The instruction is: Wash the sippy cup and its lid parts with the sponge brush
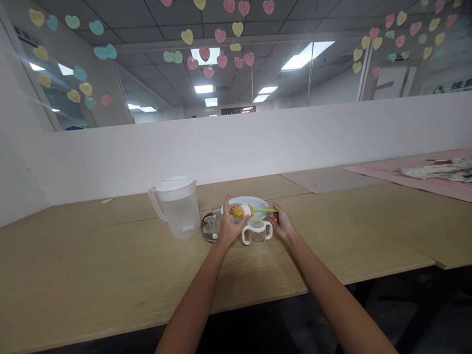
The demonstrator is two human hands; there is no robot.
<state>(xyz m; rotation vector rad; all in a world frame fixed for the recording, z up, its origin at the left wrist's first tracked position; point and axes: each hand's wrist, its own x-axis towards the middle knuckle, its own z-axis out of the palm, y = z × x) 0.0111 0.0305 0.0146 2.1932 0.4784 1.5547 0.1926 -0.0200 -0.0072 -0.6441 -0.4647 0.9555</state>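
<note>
My left hand (pixel 229 226) grips a small clear bottle part, mostly hidden by the fingers. My right hand (pixel 280 223) holds the green handle of a bottle brush (pixel 266 210); its yellow sponge head (pixel 242 211) sits at the mouth of the piece in my left hand. Just below the brush stands a white two-handled baby bottle collar (pixel 257 233) on the wooden table (pixel 107 264). Behind my hands lies a white plate (pixel 256 202).
A clear plastic pitcher with a white lid (pixel 177 206) stands left of my hands. A round metal lid (pixel 209 229) lies beside it. A pink cloth (pixel 422 178) with papers covers the table's far right. A white partition wall (pixel 258 140) runs behind the table.
</note>
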